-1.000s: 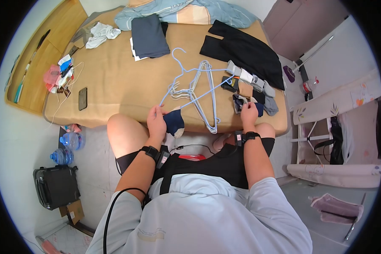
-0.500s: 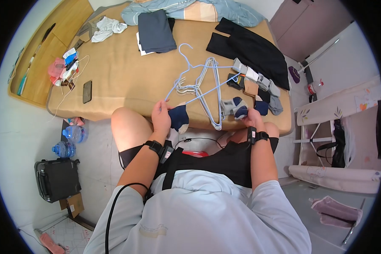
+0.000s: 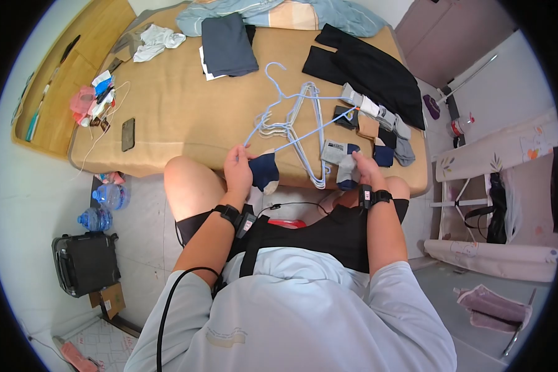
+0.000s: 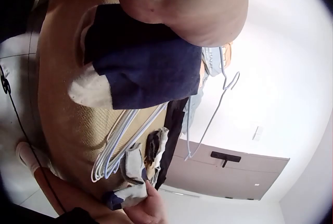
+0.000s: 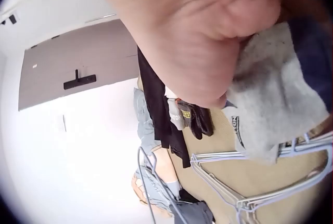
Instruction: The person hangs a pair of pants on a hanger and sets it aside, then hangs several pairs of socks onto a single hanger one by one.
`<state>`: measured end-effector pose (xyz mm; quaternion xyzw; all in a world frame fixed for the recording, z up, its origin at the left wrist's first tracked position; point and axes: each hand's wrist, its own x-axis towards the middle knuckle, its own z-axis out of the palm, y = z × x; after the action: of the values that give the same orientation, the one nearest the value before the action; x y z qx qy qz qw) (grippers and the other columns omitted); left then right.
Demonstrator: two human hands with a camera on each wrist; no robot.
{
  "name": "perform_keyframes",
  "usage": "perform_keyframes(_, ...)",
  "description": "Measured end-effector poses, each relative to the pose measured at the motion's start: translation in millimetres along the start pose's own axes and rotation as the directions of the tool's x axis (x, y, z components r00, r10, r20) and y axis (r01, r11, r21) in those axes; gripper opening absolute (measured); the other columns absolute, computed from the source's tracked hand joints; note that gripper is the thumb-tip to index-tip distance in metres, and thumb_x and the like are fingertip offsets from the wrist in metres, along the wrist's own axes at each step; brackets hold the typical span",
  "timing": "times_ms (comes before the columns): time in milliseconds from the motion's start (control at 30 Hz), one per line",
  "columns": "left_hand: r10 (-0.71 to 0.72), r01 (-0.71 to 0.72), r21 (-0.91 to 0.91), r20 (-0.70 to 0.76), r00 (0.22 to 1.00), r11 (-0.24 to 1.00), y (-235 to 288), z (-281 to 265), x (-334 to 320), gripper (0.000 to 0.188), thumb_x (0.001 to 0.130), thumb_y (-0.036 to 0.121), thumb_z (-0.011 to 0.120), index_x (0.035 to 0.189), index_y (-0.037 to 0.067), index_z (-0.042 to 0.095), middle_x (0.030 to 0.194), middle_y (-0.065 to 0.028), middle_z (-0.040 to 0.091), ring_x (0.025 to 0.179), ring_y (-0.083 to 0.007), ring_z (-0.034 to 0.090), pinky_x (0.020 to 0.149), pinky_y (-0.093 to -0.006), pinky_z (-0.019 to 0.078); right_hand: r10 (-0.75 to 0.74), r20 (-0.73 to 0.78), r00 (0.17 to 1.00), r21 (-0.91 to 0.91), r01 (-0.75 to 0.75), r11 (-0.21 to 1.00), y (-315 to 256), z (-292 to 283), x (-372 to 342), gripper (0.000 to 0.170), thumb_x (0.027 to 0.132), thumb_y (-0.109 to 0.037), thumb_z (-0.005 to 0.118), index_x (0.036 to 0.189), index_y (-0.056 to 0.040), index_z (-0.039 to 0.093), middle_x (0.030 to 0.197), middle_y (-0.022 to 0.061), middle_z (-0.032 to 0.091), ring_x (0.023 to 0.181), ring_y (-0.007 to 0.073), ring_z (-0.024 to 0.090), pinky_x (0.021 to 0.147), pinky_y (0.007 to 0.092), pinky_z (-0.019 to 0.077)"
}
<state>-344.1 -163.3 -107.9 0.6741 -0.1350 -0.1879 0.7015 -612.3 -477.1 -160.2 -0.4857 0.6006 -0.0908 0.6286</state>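
In the head view the left hand (image 3: 237,168) grips one corner of a blue wire hanger (image 3: 279,98), together with a navy sock with a pale toe (image 3: 265,172) that hangs beside it. The right hand (image 3: 368,170) pinches a grey and navy sock (image 3: 342,162) near the bed's front edge. In the right wrist view that grey sock (image 5: 276,88) droops from the fingers, over several hangers (image 5: 223,156). A stack of hangers (image 3: 308,136) lies on the bed between the hands.
Rolled and folded socks (image 3: 369,128) lie to the right, below black trousers (image 3: 378,71). Dark folded clothes (image 3: 229,46), a white cloth (image 3: 158,42) and a phone (image 3: 128,134) are on the bed (image 3: 167,93). A suitcase (image 3: 87,263) stands at the floor's left.
The right hand has picked up the grey and navy sock from beside the sock group and brought it left, where it now hangs unfolded. The left hand keeps its hold on hanger and navy sock.
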Motion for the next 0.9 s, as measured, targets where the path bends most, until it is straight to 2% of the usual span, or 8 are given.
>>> perform_keyframes(33, 0.017, -0.016, 0.003, -0.008, 1.000, 1.000, 1.9, -0.3, -1.4, 0.030, 0.106, 0.025, 0.046, 0.113, 0.001, 0.062, 0.076, -0.0056, 0.065, 0.075, -0.0124, 0.061, 0.077, -0.0264, 0.0481, 0.000, 0.007, 1.000, -0.006, 0.000, 1.000, -7.9, 3.8, -16.5, 0.048, 0.092, -0.037, 0.064, 0.122, -0.0005, 0.061, 0.107, 0.0096, 0.069, 0.094, 0.0208, 0.063, 0.085, 0.0370, 0.0487)
perform_keyframes(100, 0.000, 0.000, -0.025, -0.009, 1.000, 1.000, 14.7, 1.8, -5.5, 0.030, 0.106, 0.025, 0.046, 0.113, 0.001, 0.062, 0.076, -0.0056, 0.065, 0.075, -0.0124, 0.061, 0.076, -0.0260, 0.0480, -0.249, 0.165, 0.954, -0.092, 0.266, 0.960, -33.5, 4.4, -60.5, 0.043, 0.095, -0.034, 0.060, 0.122, 0.0005, 0.062, 0.105, 0.0083, 0.069, 0.094, 0.0186, 0.063, 0.084, 0.0344, 0.0488)
perform_keyframes(233, -0.018, 0.018, -0.116, 0.005, 1.000, 0.993, 10.6, 1.5, -4.3, 0.030, 0.107, 0.025, 0.044, 0.114, 0.001, 0.061, 0.077, -0.0058, 0.065, 0.074, -0.0120, 0.061, 0.074, -0.0251, 0.0477, -0.319, 0.352, 0.880, 0.109, 0.300, 0.948, -68.0, 9.3, -127.8, 0.029, 0.100, -0.022, 0.055, 0.117, -0.0001, 0.064, 0.106, 0.0051, 0.070, 0.091, 0.0165, 0.066, 0.081, 0.0302, 0.0513)
perform_keyframes(433, -0.019, 0.026, -0.105, 0.062, 0.998, 0.994, 12.1, 6.3, -4.0, 0.031, 0.107, 0.026, 0.043, 0.114, 0.002, 0.061, 0.078, -0.0064, 0.066, 0.074, -0.0117, 0.060, 0.074, -0.0259, 0.0478, -0.467, 0.432, 0.772, 0.476, 0.245, 0.845, -96.1, 65.8, -205.0, 0.031, 0.103, -0.022, 0.051, 0.125, -0.0010, 0.058, 0.113, 0.0086, 0.068, 0.098, 0.0188, 0.067, 0.089, 0.0339, 0.0532)
perform_keyframes(633, 0.033, -0.030, -0.028, 0.122, 0.992, 0.999, 14.1, 8.4, -10.1, 0.029, 0.107, 0.026, 0.044, 0.115, 0.003, 0.061, 0.079, -0.0072, 0.067, 0.075, -0.0116, 0.061, 0.075, -0.0263, 0.0486, -0.427, 0.468, 0.774, 0.611, 0.066, 0.789, -72.8, 132.7, -170.8, 0.033, 0.104, -0.023, 0.048, 0.128, -0.0009, 0.056, 0.118, 0.0092, 0.066, 0.103, 0.0213, 0.066, 0.091, 0.0361, 0.0531)
perform_keyframes(700, 0.068, -0.066, -0.019, 0.118, 0.991, 0.998, 12.3, 7.2, -8.8, 0.029, 0.107, 0.025, 0.044, 0.115, 0.003, 0.061, 0.079, -0.0075, 0.068, 0.075, -0.0115, 0.061, 0.075, -0.0263, 0.0487, -0.394, 0.426, 0.814, 0.591, 0.079, 0.802, -62.0, 147.9, -160.7, 0.031, 0.104, -0.023, 0.048, 0.126, -0.0013, 0.055, 0.116, 0.0096, 0.066, 0.103, 0.0221, 0.065, 0.091, 0.0363, 0.0531)
perform_keyframes(767, 0.087, -0.085, -0.021, 0.137, 0.987, 0.996, 5.3, 4.6, -8.0, 0.027, 0.107, 0.024, 0.045, 0.114, 0.003, 0.061, 0.079, -0.0077, 0.068, 0.075, -0.0113, 0.061, 0.075, -0.0265, 0.0490, -0.409, 0.327, 0.852, 0.384, 0.275, 0.881, -42.3, 158.1, -141.8, 0.029, 0.104, -0.022, 0.048, 0.125, -0.0015, 0.054, 0.115, 0.0103, 0.066, 0.104, 0.0230, 0.065, 0.091, 0.0367, 0.0532)
perform_keyframes(900, 0.109, -0.113, 0.019, 0.144, 0.983, 0.993, 6.6, 2.4, -9.5, 0.025, 0.106, 0.021, 0.047, 0.113, 0.002, 0.061, 0.079, -0.0072, 0.068, 0.076, -0.0113, 0.061, 0.076, -0.0266, 0.0492, -0.311, 0.388, 0.868, 0.474, 0.101, 0.874, -54.9, 168.9, -177.1, 0.025, 0.105, -0.018, 0.046, 0.122, -0.0034, 0.055, 0.112, 0.0087, 0.066, 0.101, 0.0194, 0.064, 0.089, 0.0331, 0.0506)
